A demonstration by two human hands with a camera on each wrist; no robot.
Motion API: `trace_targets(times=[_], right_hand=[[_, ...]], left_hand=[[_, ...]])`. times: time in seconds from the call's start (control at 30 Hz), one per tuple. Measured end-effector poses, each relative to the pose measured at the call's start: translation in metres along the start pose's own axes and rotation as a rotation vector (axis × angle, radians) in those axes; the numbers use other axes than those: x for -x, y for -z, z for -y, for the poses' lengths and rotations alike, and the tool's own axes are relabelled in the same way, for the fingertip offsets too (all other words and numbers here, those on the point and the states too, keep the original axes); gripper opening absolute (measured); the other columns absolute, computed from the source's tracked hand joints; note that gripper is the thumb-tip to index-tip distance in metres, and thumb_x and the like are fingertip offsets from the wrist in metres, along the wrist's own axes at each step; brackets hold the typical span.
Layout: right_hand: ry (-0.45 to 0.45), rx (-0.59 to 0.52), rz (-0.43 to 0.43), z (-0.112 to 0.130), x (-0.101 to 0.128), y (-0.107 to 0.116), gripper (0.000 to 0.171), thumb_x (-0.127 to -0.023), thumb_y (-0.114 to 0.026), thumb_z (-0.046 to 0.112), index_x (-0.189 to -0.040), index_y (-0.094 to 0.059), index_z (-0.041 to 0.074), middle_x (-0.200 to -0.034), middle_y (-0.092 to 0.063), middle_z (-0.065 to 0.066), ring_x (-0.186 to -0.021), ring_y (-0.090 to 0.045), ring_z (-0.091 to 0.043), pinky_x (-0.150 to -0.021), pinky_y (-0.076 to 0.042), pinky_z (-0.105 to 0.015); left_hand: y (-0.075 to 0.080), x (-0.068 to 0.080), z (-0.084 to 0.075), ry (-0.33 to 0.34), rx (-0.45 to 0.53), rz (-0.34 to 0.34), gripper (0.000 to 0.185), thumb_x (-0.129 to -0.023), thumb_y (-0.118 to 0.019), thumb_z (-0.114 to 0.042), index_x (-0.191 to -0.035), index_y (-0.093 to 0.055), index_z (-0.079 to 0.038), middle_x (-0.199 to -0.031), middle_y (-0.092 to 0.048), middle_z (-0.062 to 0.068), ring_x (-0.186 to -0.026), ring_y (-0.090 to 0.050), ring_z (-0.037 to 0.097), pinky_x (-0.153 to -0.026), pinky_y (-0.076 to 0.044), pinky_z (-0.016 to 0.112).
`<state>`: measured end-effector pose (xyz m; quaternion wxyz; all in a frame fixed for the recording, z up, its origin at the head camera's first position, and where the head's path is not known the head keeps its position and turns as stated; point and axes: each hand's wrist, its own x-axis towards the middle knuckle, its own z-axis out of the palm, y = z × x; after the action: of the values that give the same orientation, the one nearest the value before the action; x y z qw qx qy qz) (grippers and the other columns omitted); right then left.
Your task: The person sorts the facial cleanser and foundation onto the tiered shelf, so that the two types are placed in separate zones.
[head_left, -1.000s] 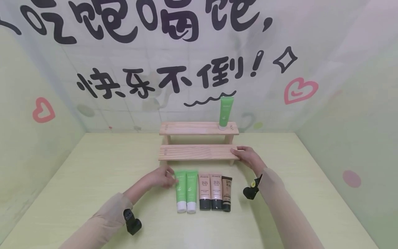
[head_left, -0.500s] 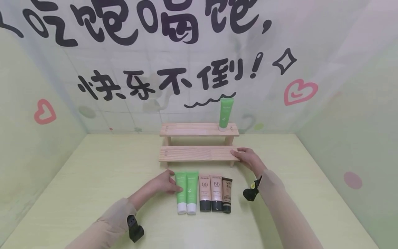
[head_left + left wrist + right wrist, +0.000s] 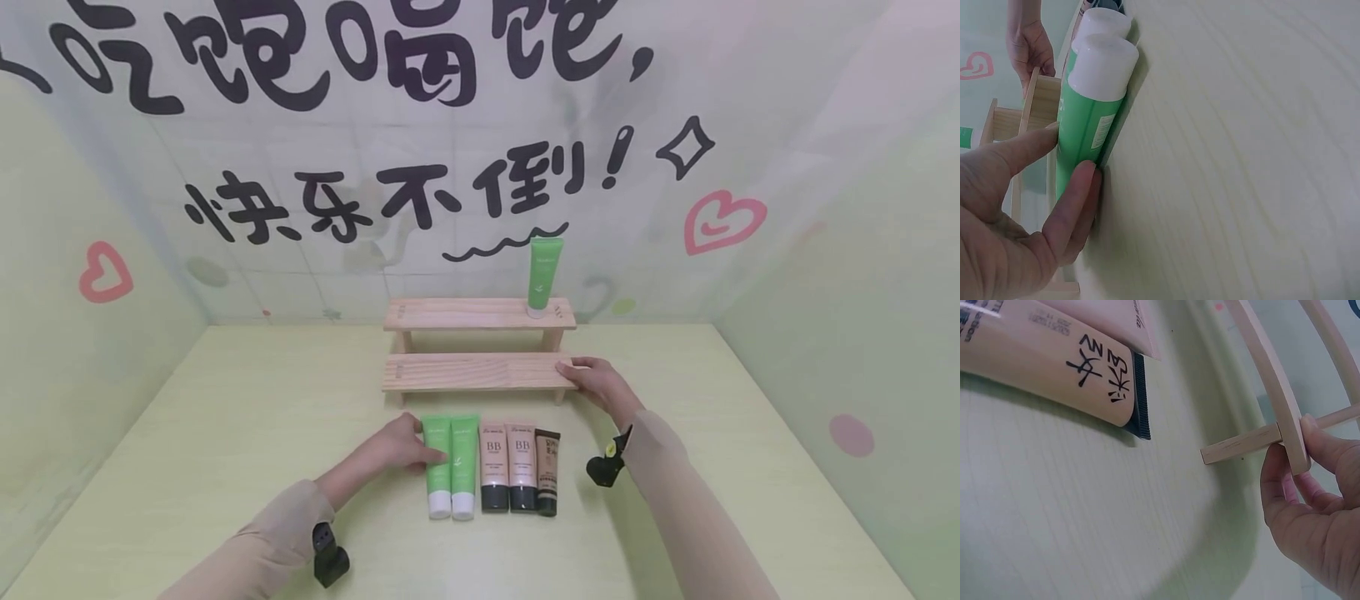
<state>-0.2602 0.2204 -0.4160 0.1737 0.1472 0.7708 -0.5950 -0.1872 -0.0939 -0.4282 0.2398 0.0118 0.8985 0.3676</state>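
Observation:
My left hand pinches the leftmost green tube, which lies on the table with its white cap toward me. In the left wrist view the thumb lies over the tube's top and the fingertips press its side. Right beside it lies a second green tube. At the right end of the wooden two-step rack, my right hand grips the lower board, thumb on top and fingers curled under it in the right wrist view. A third green tube stands cap-down on the upper board's right side.
Two pink BB cream tubes with black caps lie in the same row, right of the green ones. A smaller brown tube ends the row. Behind the rack rises a wall with black lettering, and side walls flank the table.
My left hand has come in from the left and closed its thumb and fingers on the leftmost green tube. My right hand has kept its grip on the rack.

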Motion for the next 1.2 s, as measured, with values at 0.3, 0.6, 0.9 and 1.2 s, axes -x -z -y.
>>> trace_targets(times=[0.3, 0.6, 0.9, 1.2], right_hand=[[-0.008, 0.007, 0.001, 0.0004, 0.0002, -0.0007, 0.059, -0.093, -0.051, 0.021, -0.137, -0.026, -0.010, -0.134, -0.040, -0.028, -0.122, -0.047, -0.032, -0.107, -0.037, -0.038], [-0.009, -0.002, -0.003, 0.0019, 0.0020, -0.0022, 0.060, -0.093, -0.052, 0.021, -0.137, -0.026, -0.010, -0.135, -0.040, -0.028, -0.124, -0.044, -0.033, -0.108, -0.036, -0.038], [-0.013, -0.009, -0.008, 0.0016, 0.0016, -0.0007, 0.060, -0.093, -0.052, 0.021, -0.138, -0.025, -0.010, -0.136, -0.038, -0.028, -0.126, -0.042, -0.034, -0.108, -0.036, -0.038], [-0.014, -0.003, -0.008, 0.0003, 0.0016, -0.0015, 0.061, -0.093, -0.052, 0.022, -0.138, -0.025, -0.010, -0.136, -0.039, -0.027, -0.125, -0.044, -0.031, -0.108, -0.036, -0.038]], left_hand=[[-0.0029, 0.0036, -0.0033, 0.001, -0.003, 0.054, 0.028, -0.074, -0.073, -0.028, -0.071, -0.059, -0.004, -0.062, -0.063, 0.006, -0.051, -0.059, 0.012, -0.053, -0.051, 0.023], [-0.0062, 0.0030, -0.0015, 0.013, 0.030, 0.034, 0.029, -0.075, -0.072, -0.027, -0.073, -0.057, -0.002, -0.065, -0.063, 0.007, -0.052, -0.060, 0.013, -0.053, -0.052, 0.023], [-0.0080, 0.0052, -0.0004, -0.025, 0.094, 0.031, 0.031, -0.075, -0.073, -0.023, -0.083, -0.057, 0.002, -0.072, -0.063, 0.009, -0.055, -0.061, 0.014, -0.055, -0.055, 0.025], [-0.0042, 0.0075, 0.0007, -0.038, 0.108, 0.024, 0.036, -0.076, -0.072, -0.022, -0.092, -0.056, 0.006, -0.075, -0.062, 0.011, -0.058, -0.062, 0.015, -0.056, -0.056, 0.026]])
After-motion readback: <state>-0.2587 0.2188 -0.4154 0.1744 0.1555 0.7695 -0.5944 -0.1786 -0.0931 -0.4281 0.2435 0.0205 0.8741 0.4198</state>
